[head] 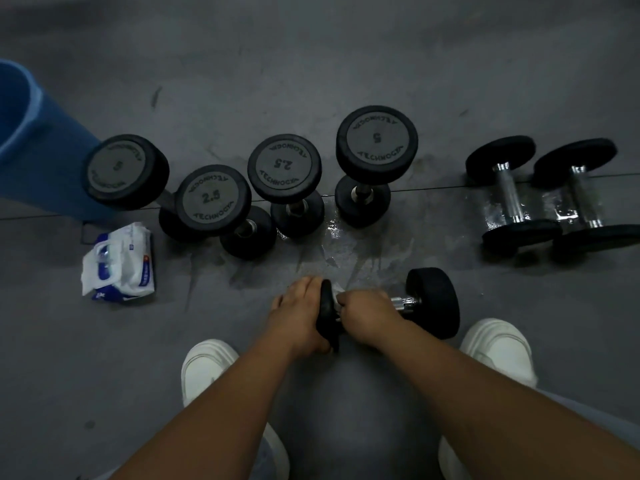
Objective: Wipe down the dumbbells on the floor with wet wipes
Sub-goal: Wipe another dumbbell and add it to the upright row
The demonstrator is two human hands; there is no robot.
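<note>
The dumbbell (433, 303) is lying flat on the floor, well to the right of the pack of wet wipes (119, 263) and a little nearer the person, its long axis running left to right with one head pointing back toward the pack. The left hand (298, 313) is gripping that near head, fingers curled over its rim. The right hand (363, 315) is wrapping round the handle, a scrap of white wipe (337, 292) showing at its fingers. Just right of the pack and farther off, four upright dumbbells (284, 164) are standing on end in a row. Far right of the pack, two more dumbbells (512, 195) are lying with their bars pointing away. A blue bin (20, 109) is standing beyond the pack.
</note>
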